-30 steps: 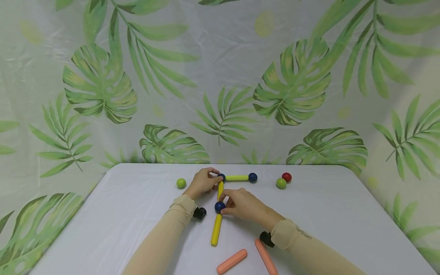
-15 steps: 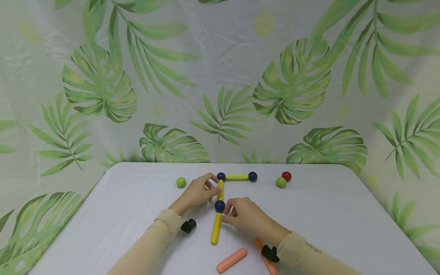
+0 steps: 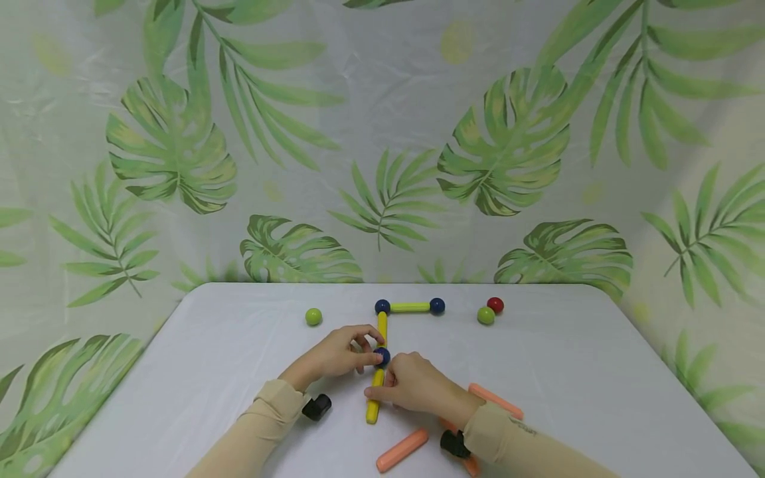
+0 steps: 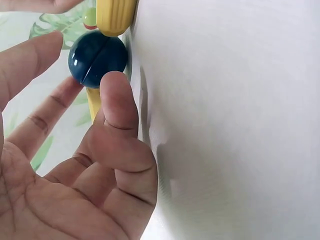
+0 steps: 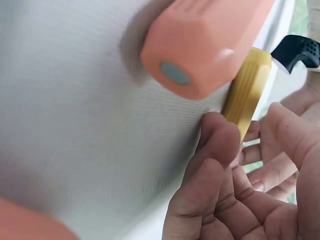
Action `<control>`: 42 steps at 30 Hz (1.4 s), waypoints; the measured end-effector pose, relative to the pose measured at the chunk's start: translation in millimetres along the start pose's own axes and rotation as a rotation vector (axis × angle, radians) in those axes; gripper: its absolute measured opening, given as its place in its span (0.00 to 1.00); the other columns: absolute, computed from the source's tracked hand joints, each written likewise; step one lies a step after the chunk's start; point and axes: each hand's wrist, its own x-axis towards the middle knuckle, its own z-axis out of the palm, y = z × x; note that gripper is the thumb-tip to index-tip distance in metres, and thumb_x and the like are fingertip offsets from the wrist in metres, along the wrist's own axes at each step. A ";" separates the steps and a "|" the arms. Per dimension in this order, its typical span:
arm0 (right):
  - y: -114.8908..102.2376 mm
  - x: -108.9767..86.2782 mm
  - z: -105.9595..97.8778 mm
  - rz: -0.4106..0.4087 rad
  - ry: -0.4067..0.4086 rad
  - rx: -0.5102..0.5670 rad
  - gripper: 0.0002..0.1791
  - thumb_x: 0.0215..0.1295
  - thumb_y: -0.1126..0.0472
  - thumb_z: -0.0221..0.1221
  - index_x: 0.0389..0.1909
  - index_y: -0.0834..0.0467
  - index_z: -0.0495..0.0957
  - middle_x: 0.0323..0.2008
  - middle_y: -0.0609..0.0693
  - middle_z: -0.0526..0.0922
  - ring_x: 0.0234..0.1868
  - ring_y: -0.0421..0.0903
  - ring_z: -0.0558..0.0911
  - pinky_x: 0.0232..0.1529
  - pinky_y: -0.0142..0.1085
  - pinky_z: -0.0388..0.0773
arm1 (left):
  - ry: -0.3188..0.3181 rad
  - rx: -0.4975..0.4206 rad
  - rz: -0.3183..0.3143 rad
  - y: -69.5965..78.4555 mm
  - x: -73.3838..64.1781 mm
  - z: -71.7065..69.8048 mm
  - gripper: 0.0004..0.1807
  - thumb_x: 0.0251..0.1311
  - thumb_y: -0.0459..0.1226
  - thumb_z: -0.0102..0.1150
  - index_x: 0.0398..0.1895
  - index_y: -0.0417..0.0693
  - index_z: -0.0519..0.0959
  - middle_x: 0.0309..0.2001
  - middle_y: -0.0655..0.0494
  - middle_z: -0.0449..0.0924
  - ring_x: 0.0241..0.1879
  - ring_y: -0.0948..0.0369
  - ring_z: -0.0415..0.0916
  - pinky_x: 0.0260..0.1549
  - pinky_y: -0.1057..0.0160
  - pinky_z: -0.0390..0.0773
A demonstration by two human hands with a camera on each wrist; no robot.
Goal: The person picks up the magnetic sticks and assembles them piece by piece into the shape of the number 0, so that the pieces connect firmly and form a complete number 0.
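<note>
In the head view, my left hand (image 3: 342, 350) is at the near blue ball (image 4: 97, 57), its thumb and a finger round it. My right hand (image 3: 418, 384) holds the near yellow stick (image 3: 372, 413), thumb across it and fingers on its right side. In the left wrist view that ball meets the end of a ribbed yellow stick (image 4: 115, 15). Another yellow stick (image 3: 382, 324) runs from the ball to the far blue ball (image 3: 382, 307). From there a yellow-green stick (image 3: 410, 307) lies rightward to a third blue ball (image 3: 437, 305).
A green ball (image 3: 313, 317) sits at the left. Another green ball (image 3: 486, 315) touches or nearly touches a red ball (image 3: 495, 305) at the right. Peach sticks lie near my right arm: one in front (image 3: 402, 451), one beyond the wrist (image 3: 496, 401), one partly under it.
My left hand has come from the far blue ball to the near one. The right hand has left that ball for the near yellow stick. A peach stick beyond my right wrist now shows.
</note>
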 end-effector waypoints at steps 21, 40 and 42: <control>0.8 -1.4 -5.3 0.142 -0.162 0.076 0.19 0.64 0.51 0.75 0.19 0.57 0.84 0.12 0.43 0.80 0.15 0.36 0.77 0.21 0.25 0.68 | 0.021 0.020 0.009 -5.7 3.5 4.4 0.11 0.74 0.37 0.66 0.56 0.53 0.84 0.42 0.51 0.84 0.29 0.60 0.81 0.30 0.64 0.78; 11.9 -0.3 -3.1 0.230 -0.170 0.254 0.20 0.70 0.47 0.71 0.25 0.57 0.88 0.18 0.45 0.85 0.18 0.35 0.80 0.24 0.24 0.77 | 0.030 -0.044 0.005 -6.9 -1.4 4.8 0.12 0.74 0.36 0.66 0.57 0.49 0.84 0.44 0.48 0.83 0.31 0.59 0.82 0.32 0.63 0.80; 11.6 -0.6 -2.8 0.223 -0.164 0.261 0.20 0.71 0.47 0.71 0.25 0.58 0.88 0.18 0.45 0.85 0.18 0.35 0.80 0.25 0.25 0.77 | 0.033 -0.049 0.002 -6.7 -1.9 5.4 0.11 0.74 0.36 0.66 0.57 0.49 0.84 0.44 0.48 0.83 0.31 0.59 0.82 0.32 0.63 0.80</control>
